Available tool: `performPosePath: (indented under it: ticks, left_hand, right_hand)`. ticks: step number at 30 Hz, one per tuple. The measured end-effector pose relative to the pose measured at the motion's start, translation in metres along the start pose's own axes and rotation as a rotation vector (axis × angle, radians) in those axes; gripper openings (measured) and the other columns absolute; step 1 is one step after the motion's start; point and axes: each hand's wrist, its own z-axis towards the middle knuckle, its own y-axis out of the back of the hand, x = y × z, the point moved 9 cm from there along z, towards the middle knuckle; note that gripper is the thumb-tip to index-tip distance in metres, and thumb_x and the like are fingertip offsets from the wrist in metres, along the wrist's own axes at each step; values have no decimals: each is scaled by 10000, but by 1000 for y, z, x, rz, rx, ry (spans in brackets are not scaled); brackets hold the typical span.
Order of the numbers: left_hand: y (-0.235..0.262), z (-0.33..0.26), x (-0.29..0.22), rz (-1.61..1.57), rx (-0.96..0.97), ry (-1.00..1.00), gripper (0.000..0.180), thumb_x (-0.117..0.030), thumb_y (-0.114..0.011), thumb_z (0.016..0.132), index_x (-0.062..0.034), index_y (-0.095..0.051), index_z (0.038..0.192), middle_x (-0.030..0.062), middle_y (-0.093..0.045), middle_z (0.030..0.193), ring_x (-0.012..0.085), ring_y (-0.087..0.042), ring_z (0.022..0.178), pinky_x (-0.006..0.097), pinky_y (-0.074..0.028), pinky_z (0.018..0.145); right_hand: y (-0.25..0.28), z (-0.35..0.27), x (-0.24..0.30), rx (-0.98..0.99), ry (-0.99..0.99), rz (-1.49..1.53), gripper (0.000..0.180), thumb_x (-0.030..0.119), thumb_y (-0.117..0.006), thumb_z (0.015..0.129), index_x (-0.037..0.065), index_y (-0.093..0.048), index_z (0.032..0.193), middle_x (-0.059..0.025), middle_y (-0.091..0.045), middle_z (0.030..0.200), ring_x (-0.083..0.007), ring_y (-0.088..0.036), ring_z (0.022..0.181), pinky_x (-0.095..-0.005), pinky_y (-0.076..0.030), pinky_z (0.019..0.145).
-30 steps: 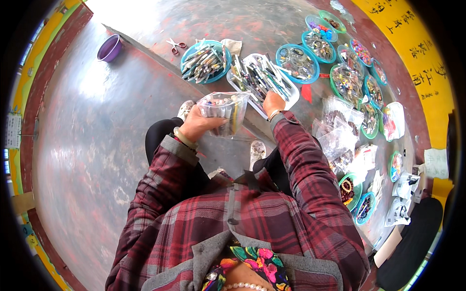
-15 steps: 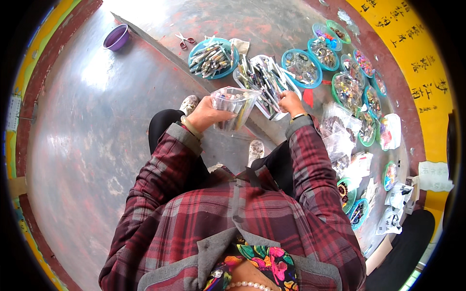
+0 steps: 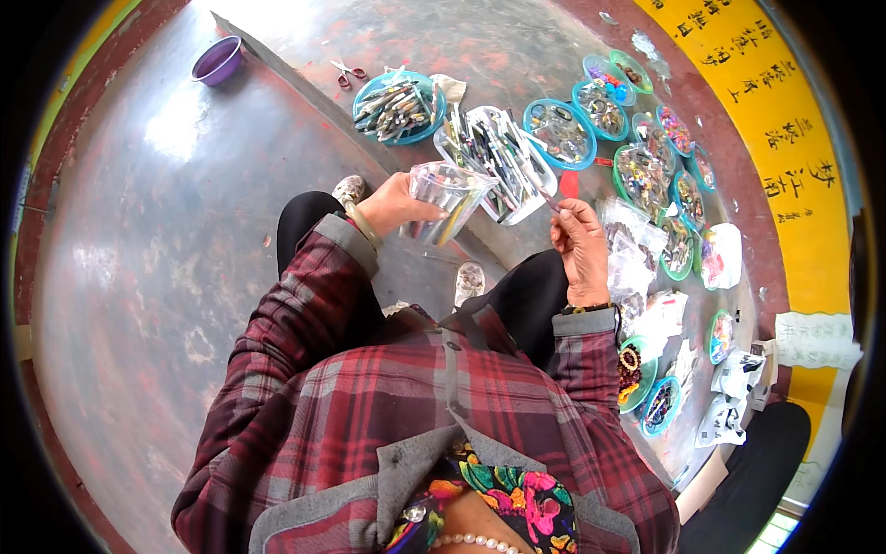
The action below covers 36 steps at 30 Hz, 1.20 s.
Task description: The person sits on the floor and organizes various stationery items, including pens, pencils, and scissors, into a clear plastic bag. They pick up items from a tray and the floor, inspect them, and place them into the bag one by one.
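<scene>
My left hand (image 3: pixel 392 205) is closed on the edge of a clear plastic bag (image 3: pixel 449 196), in which several pen-like sticks show. Off to its right, my right hand (image 3: pixel 581 254) pinches a thin dark pen-like stick (image 3: pixel 551 200) between thumb and fingertips; its exact kind is too small to tell. Just beyond both hands lies a white tray (image 3: pixel 510 219) heaped with pens (image 3: pixel 498 157). A blue basin (image 3: pixel 406 140) full of more pens stands to the left of the tray.
Scissors (image 3: pixel 347 74) and a purple bowl (image 3: pixel 218 62) rest on the floor at the far left. Several basins of small items, such as a blue basin (image 3: pixel 560 135), line the right side. Plastic bags (image 3: pixel 628 240) lie near my right arm. My shoe (image 3: pixel 469 283) is below the bag.
My right hand has drawn back from the tray toward me, turned up, and now shows a thin stick in its fingers. My left hand keeps hold of the bag. The view has shifted slightly.
</scene>
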Motion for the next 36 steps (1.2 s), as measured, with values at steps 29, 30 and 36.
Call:
performPosePath:
  ticks: [29, 30, 36]
  left_hand:
    - [-26, -10, 17, 134, 291, 185, 420, -114, -736, 686, -31, -607, 1077, 28, -640, 821, 97, -582, 640, 259, -485, 509]
    - [-26, -11, 16, 156, 291, 194, 426, -115, -737, 684, -32, -607, 1081, 29, -641, 826, 98, -584, 652, 261, -488, 525]
    - [-22, -8, 16, 247, 274, 120, 451, -117, -743, 673, -32, -606, 1095, 34, -647, 855, 109, -588, 739, 275, -497, 642]
  right_hand:
    - [-47, -12, 59, 10, 356, -61, 238, 92, -602, 872, -9, -587, 1087, -62, -625, 931, -121, -568, 820, -248, -454, 723]
    - [-48, -12, 57, 31, 346, -89, 240, 96, -600, 874, -9, -586, 1089, -61, -624, 933, -120, -568, 822, -246, -454, 727]
    - [-48, -12, 55, 57, 287, -130, 252, 119, -594, 881, -14, -581, 1094, -57, -620, 936, -117, -570, 827, -245, -456, 741]
